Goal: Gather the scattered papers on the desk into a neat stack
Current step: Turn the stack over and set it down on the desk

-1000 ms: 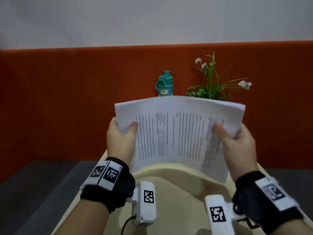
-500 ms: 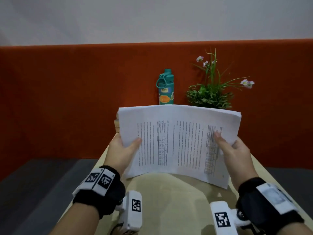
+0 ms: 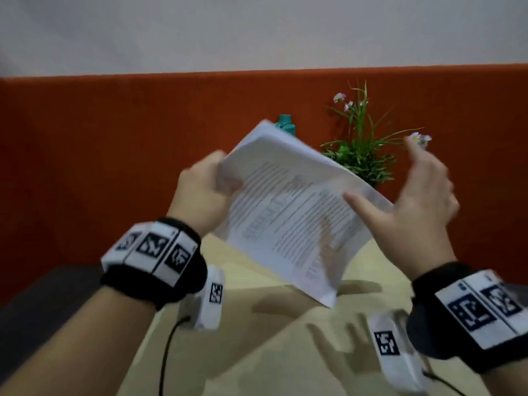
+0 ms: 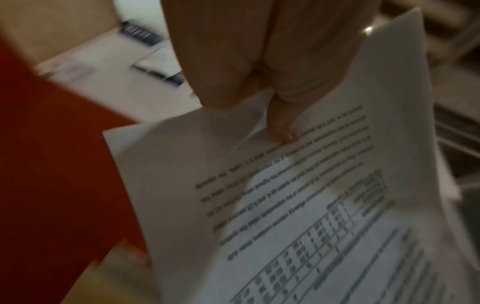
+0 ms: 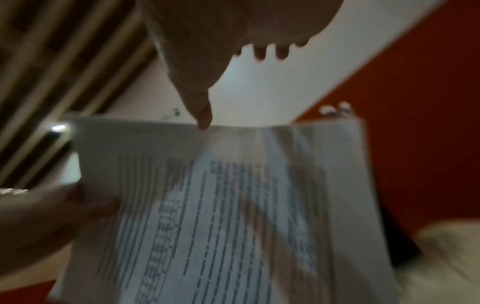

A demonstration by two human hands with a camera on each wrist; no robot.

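A stack of printed papers [image 3: 291,212] is held in the air above the beige desk [image 3: 257,352], tilted with one corner pointing down. My left hand [image 3: 205,190] grips its upper left edge; in the left wrist view the thumb lies on the top sheet [image 4: 285,205]. My right hand [image 3: 411,201] is open with fingers spread, and only its thumb touches the stack's right edge. The right wrist view shows that thumb tip on the edge of the papers [image 5: 221,205]. Both wrist views are blurred.
A teal bottle [image 3: 285,125] and a potted plant with small flowers [image 3: 360,150] stand at the back of the desk against an orange partition [image 3: 114,138]. The stack hides most of the bottle. Dark floor lies on both sides of the desk.
The stack has turned from level to a diagonal tilt and risen. My right hand has let go and spread open; the left hand still grips the papers.
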